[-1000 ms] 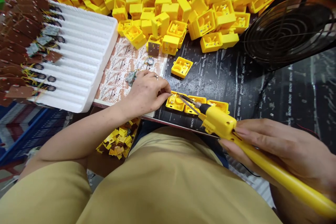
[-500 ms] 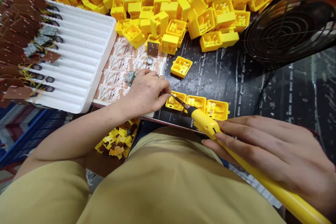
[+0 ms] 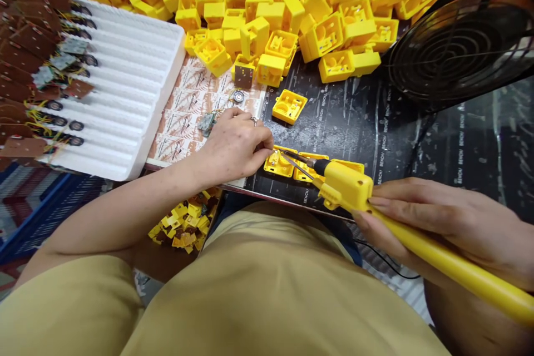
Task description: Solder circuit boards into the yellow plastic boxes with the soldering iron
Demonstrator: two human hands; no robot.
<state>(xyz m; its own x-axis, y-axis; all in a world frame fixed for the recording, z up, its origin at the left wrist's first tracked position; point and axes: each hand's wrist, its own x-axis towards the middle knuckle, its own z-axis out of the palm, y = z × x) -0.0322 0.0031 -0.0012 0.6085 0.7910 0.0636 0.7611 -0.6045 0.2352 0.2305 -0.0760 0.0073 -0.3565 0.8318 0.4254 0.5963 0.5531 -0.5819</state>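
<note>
My right hand (image 3: 442, 222) is closed around the yellow handle of a soldering iron (image 3: 346, 183), its dark metal tip and a second thin rod pointing left. The tip reaches over the leftmost of three small yellow plastic cases (image 3: 278, 163) lined up at the bench edge. At that case's upper left corner, my left hand (image 3: 240, 142) pinches thumb and forefinger together; whatever is between them is too small to make out. The iron partly covers the middle case (image 3: 303, 171) and the right one. Beyond my left hand lie a small green circuit board (image 3: 206, 122) and a round wired part (image 3: 238, 97).
A single open yellow case (image 3: 289, 107) lies behind the row. Yellow cases are heaped (image 3: 258, 5) at the back. On the left, a white foam tray (image 3: 125, 78) bears brown boards (image 3: 25, 78) with wires. A black fan (image 3: 454, 50) stands at right.
My right hand has turned the soldering iron and shifted it slightly right, so its second rod now shows. My left hand stays pinched in nearly the same place.
</note>
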